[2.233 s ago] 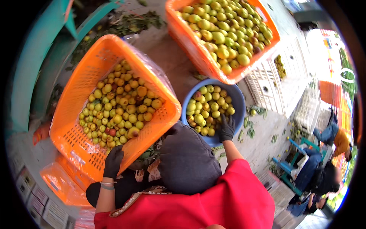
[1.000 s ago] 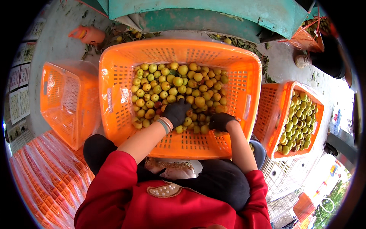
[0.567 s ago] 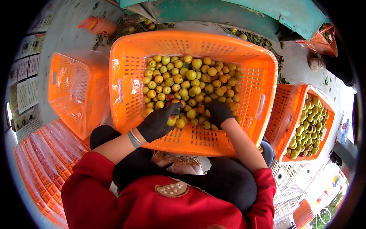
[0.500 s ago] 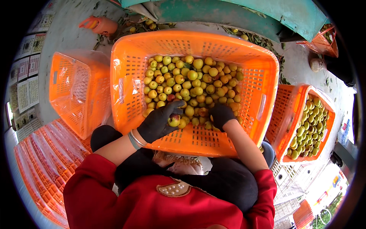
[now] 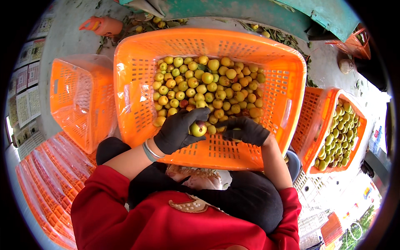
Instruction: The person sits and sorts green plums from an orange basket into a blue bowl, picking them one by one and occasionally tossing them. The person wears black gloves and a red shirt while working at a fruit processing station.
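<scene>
Both my hands wear black gloves and are over the near side of a large orange crate, lined with clear plastic and holding a heap of small round yellow-green fruit. My left hand is closed around one yellow-green fruit with a dark red patch, which shows between thumb and fingers. To its right, my right hand has its fingers bent together, pointing left. A yellowish fruit shows partly under those fingers; most of it is hidden. A few fruits in the heap are reddish brown.
An orange crate of greener fruit stands at the right. At the left are a plastic-lined crate and a stack of nested crates. Beyond the large crate are a green metal edge, an orange cylinder and scattered leaves.
My right hand has risen out of the heap and turned leftward toward my left hand. My left hand, still holding the fruit, has shifted slightly right. The view has moved a little.
</scene>
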The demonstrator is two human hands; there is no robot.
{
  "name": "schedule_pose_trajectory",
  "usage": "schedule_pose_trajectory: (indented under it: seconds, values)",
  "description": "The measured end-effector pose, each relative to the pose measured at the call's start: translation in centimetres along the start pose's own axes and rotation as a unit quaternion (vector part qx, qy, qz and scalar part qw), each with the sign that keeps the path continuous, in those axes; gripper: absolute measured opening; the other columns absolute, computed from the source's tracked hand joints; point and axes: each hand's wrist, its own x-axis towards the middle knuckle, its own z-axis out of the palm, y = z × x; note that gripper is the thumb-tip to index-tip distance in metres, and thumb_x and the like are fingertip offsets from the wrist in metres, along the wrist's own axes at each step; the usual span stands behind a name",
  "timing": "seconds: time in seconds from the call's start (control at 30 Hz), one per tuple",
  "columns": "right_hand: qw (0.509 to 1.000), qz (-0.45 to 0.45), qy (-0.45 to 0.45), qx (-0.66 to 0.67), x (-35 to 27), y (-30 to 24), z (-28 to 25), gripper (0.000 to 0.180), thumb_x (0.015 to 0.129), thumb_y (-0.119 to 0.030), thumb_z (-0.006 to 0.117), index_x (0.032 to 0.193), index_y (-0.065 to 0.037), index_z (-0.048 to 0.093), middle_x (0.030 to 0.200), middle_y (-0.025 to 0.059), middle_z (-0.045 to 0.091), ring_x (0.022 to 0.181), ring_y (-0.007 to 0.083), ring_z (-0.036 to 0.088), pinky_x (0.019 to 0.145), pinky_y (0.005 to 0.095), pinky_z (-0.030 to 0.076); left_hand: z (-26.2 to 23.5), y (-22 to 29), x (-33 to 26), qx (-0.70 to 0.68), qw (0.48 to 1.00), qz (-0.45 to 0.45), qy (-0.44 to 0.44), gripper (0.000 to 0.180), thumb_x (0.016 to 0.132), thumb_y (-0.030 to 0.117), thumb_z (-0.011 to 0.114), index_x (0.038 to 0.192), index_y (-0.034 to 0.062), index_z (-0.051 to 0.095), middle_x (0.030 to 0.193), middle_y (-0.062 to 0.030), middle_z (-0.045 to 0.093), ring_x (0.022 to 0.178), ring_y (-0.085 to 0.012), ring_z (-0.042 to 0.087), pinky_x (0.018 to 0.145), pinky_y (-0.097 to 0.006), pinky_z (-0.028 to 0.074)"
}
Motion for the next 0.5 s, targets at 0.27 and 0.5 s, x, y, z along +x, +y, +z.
schedule_pose_trajectory:
  seconds: [0.27, 0.5]
  values:
    - [0.978, -0.094, 0.068, 0.171, -0.6, -1.6, 4.0, 0.052, 0.088, -0.024, 0.064, 0.131, -0.004, 0.042, 0.113, 0.008, 0.057, 0.094, 0.0153, 0.058, 0.08, 0.0264, 0.049, 3.9, 1.0, -1.2, -0.052, 0.995, 0.083, -0.007, 0.073, 0.078, 0.011, 0.071, 0.139, 0.0014, 0.032, 0.138, -0.0201, 0.04, 0.128, -0.0321, 0.042, 0.099, -0.038, 0.042]
    - [0.71, -0.331, 0.511, 0.354, -21.4, 9.3, 1.7, 0.056, 0.084, -0.033, 0.062, 0.129, -0.003, 0.045, 0.104, 0.0096, 0.059, 0.083, 0.0213, 0.06, 0.071, 0.0312, 0.051, 2.5, -1.1, -1.1, 0.079, 0.99, -0.01, -0.116, 0.045, 0.08, 0.015, 0.065, 0.121, 0.004, 0.051, 0.118, -0.0155, 0.056, 0.107, -0.0323, 0.055, 0.089, -0.038, 0.046]
